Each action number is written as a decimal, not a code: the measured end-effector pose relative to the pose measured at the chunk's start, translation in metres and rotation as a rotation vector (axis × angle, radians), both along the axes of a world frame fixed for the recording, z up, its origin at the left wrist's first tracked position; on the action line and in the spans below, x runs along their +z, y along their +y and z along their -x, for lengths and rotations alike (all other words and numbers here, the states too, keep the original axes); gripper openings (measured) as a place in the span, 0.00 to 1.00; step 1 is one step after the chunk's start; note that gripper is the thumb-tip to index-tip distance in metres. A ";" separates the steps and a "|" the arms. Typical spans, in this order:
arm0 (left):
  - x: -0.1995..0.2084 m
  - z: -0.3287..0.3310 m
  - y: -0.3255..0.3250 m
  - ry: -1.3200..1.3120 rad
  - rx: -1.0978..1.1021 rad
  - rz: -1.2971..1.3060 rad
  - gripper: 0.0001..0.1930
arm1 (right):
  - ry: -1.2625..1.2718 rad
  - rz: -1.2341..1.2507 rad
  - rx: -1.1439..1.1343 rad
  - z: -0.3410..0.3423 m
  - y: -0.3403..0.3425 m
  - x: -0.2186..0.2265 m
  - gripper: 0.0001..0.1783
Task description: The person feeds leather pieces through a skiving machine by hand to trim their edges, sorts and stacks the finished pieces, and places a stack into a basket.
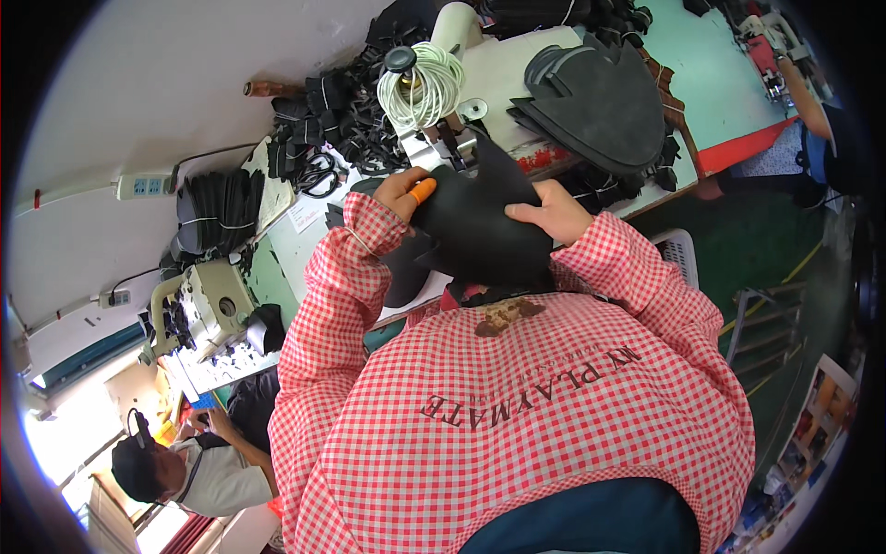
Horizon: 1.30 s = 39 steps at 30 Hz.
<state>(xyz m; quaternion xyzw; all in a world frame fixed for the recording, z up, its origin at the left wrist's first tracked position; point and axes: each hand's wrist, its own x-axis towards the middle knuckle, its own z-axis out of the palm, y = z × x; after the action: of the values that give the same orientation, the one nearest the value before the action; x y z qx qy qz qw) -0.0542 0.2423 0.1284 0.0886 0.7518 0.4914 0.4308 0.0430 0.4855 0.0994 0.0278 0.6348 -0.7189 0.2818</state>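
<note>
A dark, flexible cut piece [480,217] with pointed corners, perhaps leather or a similar sheet material, is held up in front of my body at the table edge. My left hand [406,196] grips its left side, and an orange cover is on one digit. On the right side, my right hand [554,214] pinches the same piece, thumb on top and the other fingers mostly hidden behind it. Just beyond the piece stands a pale machine [454,28] with a coil of white cord [420,88] on it. More dark cut pieces [403,277] lie under my left wrist.
A stack of grey-black cut pieces [600,106] rests on the machine's right. Bundled dark pieces [217,212] and black scissors [318,175] are on the left. Another machine [217,309] stands farther left, near a seated co-worker [198,471]. A white basket [678,254] is at right.
</note>
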 end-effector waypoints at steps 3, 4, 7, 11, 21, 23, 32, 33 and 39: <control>0.005 0.002 0.013 -0.008 0.060 0.325 0.13 | -0.054 -0.103 -0.118 0.005 -0.008 -0.006 0.14; 0.006 0.003 0.018 0.131 -0.005 0.474 0.14 | -0.023 -0.121 -0.108 0.006 -0.010 -0.007 0.12; -0.014 0.019 0.024 0.397 -0.129 0.492 0.17 | -0.140 -0.061 -0.187 0.011 -0.010 0.006 0.12; -0.026 0.034 0.031 0.440 -0.220 0.456 0.17 | -0.205 0.209 -0.201 -0.017 -0.013 0.008 0.15; -0.030 0.007 -0.068 0.560 -0.495 0.877 0.19 | 0.925 -0.766 -0.678 0.004 0.084 0.101 0.16; -0.057 0.009 -0.079 0.419 -0.569 1.052 0.25 | 0.940 -1.030 -0.479 0.007 0.098 0.065 0.17; -0.067 0.004 -0.081 0.484 -0.502 1.039 0.27 | 0.665 -0.477 -0.086 -0.011 0.006 0.047 0.22; -0.065 0.005 -0.078 0.484 -0.501 1.040 0.27 | 0.666 -0.476 -0.085 -0.012 0.007 0.044 0.22; -0.011 -0.017 -0.035 0.392 -0.844 0.292 0.13 | 0.351 -0.325 0.116 -0.018 0.009 0.026 0.26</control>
<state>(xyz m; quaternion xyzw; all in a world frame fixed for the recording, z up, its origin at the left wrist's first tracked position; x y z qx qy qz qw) -0.0369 0.2075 0.1171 0.4153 0.7783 0.1369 0.4506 0.0605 0.4947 0.1258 -0.0891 0.7819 -0.5838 0.1997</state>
